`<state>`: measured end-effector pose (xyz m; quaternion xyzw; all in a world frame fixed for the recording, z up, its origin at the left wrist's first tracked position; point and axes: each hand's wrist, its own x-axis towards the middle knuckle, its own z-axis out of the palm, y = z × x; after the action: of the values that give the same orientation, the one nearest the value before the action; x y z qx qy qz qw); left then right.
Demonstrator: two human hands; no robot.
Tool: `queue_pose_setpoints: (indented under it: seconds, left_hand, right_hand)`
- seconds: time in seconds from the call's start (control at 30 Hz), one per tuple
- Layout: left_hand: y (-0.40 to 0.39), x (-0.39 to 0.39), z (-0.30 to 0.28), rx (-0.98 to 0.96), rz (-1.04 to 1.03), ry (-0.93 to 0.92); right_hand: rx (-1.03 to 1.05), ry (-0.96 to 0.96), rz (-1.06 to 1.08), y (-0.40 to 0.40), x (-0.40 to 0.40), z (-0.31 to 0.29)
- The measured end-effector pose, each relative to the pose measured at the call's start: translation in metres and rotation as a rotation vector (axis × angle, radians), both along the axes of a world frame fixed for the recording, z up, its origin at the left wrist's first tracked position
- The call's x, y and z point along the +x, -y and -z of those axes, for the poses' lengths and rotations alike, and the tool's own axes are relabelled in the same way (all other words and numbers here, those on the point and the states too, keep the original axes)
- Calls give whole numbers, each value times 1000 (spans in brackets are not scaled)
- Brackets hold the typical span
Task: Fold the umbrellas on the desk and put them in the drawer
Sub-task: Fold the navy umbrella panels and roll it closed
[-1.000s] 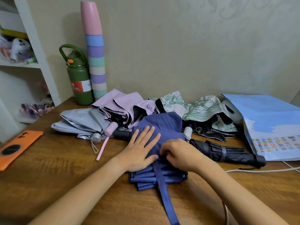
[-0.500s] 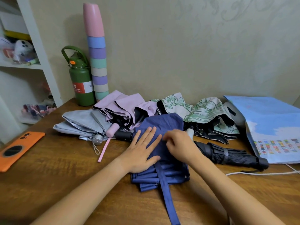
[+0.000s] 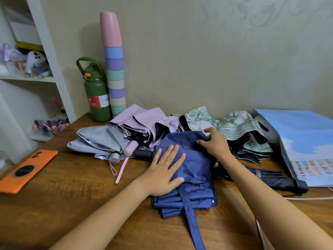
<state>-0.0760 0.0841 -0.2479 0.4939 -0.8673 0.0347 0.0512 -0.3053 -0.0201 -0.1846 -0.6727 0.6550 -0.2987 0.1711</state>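
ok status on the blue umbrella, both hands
Left hand flat on blue umbrella, pressing. Right hand gripping its far fabric edge. Strap loose, not wrapped. Unfolded umbrellas crowd behind.

Five umbrellas [image 3: 191, 159], one green bottle [image 3: 98, 98], one cup stack [image 3: 114, 69], one orange phone case [image 3: 28, 170].

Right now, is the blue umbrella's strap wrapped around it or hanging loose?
Loose. The strap trails toward the desk's near edge, unwrapped, from the blue umbrella.
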Motion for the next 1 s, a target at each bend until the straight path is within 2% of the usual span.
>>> queue_pose_setpoints:
  seconds: [0.13,0.27,0.4,0.53,0.63,0.77,0.9,1.0]
  left_hand:
    - [0,0,2,-21,3,-21]
    - [-3,0,4,-98,0,-53]
    - [-5,-1,4,-178,1,-82]
    - [-7,-1,3,-178,-20,-92]
    - [-7,0,1,-182,-28,-113]
    - [-9,0,0,-176,-31,-111]
    - [-9,0,-3,-56,-51,-179]
    - [-12,0,-5,-120,-19,-433]
  right_hand:
    - [-136,-54,-50,-13,6,1]
    - [-392,-41,-162,-32,3,-6]
    - [-624,-83,-176,-47,-5,-23]
    - [-696,-104,-271,-56,-12,-27]
    - [-686,-95,-406,-69,-15,-27]
    - [-634,65,-488,-86,-22,-30]
    - [-289,28,-736,-89,-28,-27]
    - [-128,-123,-829,-89,-29,-15]
